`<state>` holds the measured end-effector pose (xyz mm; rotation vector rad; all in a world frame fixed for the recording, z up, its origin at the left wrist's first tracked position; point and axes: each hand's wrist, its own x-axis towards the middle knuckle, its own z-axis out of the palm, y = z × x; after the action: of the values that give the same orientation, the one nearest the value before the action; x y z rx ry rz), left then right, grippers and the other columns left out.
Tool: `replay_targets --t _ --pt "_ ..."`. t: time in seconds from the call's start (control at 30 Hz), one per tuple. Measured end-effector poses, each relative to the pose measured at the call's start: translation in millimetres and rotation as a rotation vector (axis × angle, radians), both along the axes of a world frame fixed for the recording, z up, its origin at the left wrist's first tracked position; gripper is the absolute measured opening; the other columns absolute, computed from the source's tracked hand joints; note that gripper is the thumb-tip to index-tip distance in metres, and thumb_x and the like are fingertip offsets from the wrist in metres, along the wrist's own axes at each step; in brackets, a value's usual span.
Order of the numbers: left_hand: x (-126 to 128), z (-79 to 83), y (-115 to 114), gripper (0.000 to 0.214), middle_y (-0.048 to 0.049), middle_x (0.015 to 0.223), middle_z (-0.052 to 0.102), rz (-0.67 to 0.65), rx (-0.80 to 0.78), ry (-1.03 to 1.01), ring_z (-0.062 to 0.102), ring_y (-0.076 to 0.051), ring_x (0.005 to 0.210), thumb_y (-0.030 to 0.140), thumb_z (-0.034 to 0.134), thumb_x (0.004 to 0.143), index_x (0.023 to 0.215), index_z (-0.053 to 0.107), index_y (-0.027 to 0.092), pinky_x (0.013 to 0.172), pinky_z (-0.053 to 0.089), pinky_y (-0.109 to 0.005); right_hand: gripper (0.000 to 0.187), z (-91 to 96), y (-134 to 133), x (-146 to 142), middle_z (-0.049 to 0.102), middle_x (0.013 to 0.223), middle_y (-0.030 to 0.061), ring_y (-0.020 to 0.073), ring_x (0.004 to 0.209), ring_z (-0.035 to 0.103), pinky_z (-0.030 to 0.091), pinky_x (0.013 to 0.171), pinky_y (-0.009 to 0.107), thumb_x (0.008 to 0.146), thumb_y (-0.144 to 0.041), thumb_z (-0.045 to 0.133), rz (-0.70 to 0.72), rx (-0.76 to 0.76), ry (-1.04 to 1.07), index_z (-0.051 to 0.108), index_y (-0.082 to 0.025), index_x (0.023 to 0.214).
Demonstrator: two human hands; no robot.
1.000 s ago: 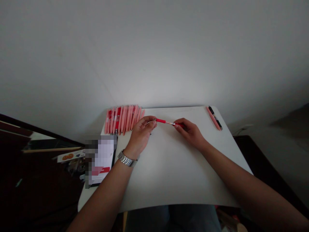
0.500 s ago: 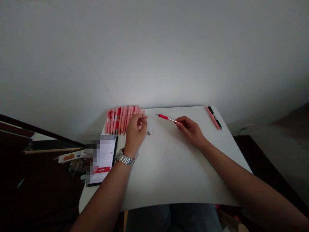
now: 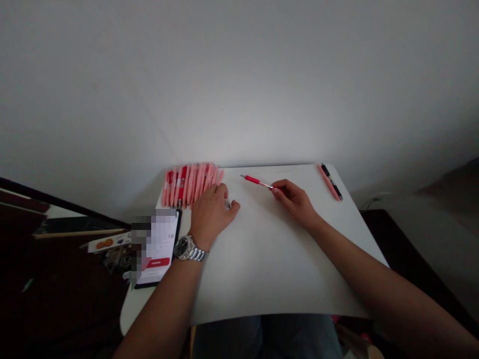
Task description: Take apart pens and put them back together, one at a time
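Observation:
My right hand (image 3: 292, 197) grips a red pen (image 3: 252, 179) by one end. Its silver tip points left and slightly away from me. Bent over the white table, my left hand (image 3: 213, 212) has its thumb apart from its curled fingers. A small dark piece (image 3: 227, 205) shows in the gap between them, too small to name. Just beyond that hand lies a row of pink and red pens (image 3: 185, 184), side by side; the hand hides some of their lower ends.
A phone or tablet (image 3: 159, 249) with a lit screen lies at the table's left edge. At the far right corner are a pink pen (image 3: 329, 183) and a black pen (image 3: 332, 182). A wall (image 3: 239, 99) rises behind the white table (image 3: 262, 279).
My left hand has turned palm-down and come slightly nearer me, its thumb now reaching over the small dark piece. My right hand and the red pen have stayed almost still.

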<state>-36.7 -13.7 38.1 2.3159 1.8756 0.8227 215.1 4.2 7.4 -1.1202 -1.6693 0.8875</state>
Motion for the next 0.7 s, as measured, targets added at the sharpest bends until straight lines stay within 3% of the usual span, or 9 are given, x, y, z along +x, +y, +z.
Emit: replay_targets --t 0.17,0.4,0.7 --pt "0.4 0.3 -2.7 0.019 -0.0055 0.082 0.058 0.003 -0.028 0.087 0.058 -0.026 0.078 0.036 0.069 0.081 0.078 0.056 0.023 0.068 0.039 -0.036 0.034 0.9 0.2 -0.6 0.056 0.079 0.0005 0.0152 0.072 0.049 0.039 0.065 0.029 0.096 -0.054 0.060 0.000 -0.003 0.007 0.065 -0.021 0.100" --pt "1.8 2.7 -5.6 0.009 -0.0067 0.090 0.061 -0.001 -0.087 0.295 0.061 -0.027 0.091 0.030 0.057 0.088 0.083 0.058 0.022 0.076 0.044 -0.038 0.037 -0.1 1.1 -1.3 0.056 0.078 0.0002 0.0146 0.070 0.048 0.038 0.064 0.029 0.095 -0.056 0.060 -0.005 -0.003 0.003 0.066 -0.020 0.100" --pt "2.3 -5.9 1.4 0.004 -0.0067 0.094 0.062 -0.002 -0.039 0.183 0.062 -0.026 0.093 0.022 0.055 0.091 0.089 0.059 0.021 0.076 0.046 -0.038 0.032 -1.0 1.2 -0.8 0.056 0.080 0.0003 0.0148 0.071 0.048 0.037 0.065 0.029 0.097 -0.051 0.060 -0.002 -0.013 0.002 0.066 -0.020 0.101"
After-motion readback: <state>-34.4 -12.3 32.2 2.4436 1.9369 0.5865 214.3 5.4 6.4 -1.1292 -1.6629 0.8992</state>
